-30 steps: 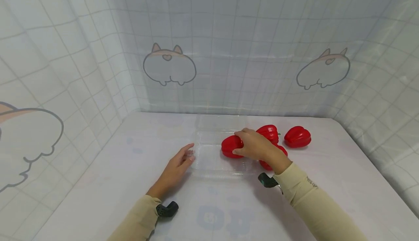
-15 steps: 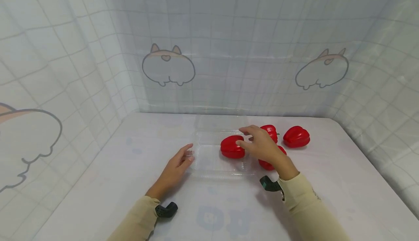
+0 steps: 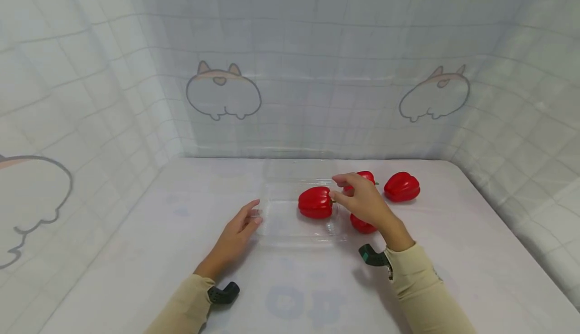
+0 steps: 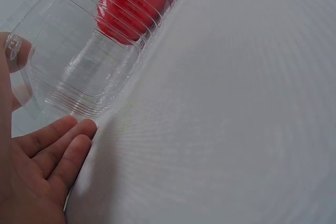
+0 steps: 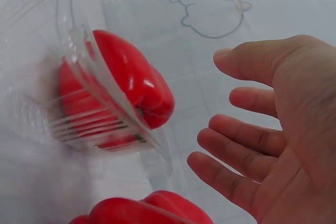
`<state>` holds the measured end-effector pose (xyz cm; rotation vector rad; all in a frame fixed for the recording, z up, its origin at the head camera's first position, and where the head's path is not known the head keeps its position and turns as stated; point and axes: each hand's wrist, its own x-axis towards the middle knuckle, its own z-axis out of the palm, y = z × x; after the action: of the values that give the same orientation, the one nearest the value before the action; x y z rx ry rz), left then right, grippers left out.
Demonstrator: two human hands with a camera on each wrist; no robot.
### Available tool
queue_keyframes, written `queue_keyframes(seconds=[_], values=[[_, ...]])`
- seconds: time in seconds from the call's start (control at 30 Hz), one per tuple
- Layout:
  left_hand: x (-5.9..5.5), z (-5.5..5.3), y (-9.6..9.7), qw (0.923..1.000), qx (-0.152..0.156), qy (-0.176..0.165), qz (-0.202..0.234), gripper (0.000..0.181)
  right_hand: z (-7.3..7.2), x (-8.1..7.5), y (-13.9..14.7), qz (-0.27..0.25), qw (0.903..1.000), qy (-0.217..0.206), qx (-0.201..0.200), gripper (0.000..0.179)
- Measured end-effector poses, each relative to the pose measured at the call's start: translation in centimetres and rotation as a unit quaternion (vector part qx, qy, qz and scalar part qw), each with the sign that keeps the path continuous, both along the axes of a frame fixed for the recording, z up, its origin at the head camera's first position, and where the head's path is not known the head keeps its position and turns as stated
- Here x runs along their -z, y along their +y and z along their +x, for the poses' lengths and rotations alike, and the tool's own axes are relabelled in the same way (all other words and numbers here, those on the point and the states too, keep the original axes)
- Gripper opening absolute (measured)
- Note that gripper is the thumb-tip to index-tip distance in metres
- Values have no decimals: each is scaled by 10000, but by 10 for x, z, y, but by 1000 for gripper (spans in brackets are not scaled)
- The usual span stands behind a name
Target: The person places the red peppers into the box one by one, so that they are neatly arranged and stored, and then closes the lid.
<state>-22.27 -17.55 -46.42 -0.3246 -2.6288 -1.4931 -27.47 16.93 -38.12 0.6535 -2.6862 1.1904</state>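
Observation:
A red bell pepper (image 3: pixel 315 202) lies on its side in the right part of a clear plastic clamshell box (image 3: pixel 281 225), its stem end facing right. My right hand (image 3: pixel 366 202) hovers just right of this pepper, fingers spread and relaxed, holding nothing; the right wrist view shows a gap between fingertips and pepper. At the box's left end, my left hand (image 3: pixel 234 237) has its loosely extended fingers (image 4: pixel 71 156) right at the ribbed lower wall. Two other bell peppers sit close by my right hand, one (image 3: pixel 362 224) in front and one (image 3: pixel 368 176) partly hidden behind it.
Farther right on the white-covered table (image 3: pixel 290 273) lies another red bell pepper (image 3: pixel 402 187). The box's clear lid (image 3: pixel 299 169) lies back toward the rear wall. White sheeting with grid lines (image 3: pixel 294 62) encloses the table at the back and sides.
My right hand has let go of the pepper in the box and drawn back to the right, its fingers opening. My left hand stays at the box's left end. The head view has shifted slightly.

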Motion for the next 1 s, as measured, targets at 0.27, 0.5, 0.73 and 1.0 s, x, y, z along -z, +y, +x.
queue_keyframes(seconds=[0.27,0.5,0.73,1.0], values=[[2,0,-3,10000,-25,-42,7,52,3,2,12,-43,9999,17,89,46],[0,-2,0,9998,-45,-198,78,51,9,4,31,173,9995,150,214,45],[1,-1,1,9999,-43,-134,10,52,15,-1,48,124,9989,85,449,44],[1,0,2,9997,1,-61,223,52,22,-2,65,121,9984,4,545,44]])
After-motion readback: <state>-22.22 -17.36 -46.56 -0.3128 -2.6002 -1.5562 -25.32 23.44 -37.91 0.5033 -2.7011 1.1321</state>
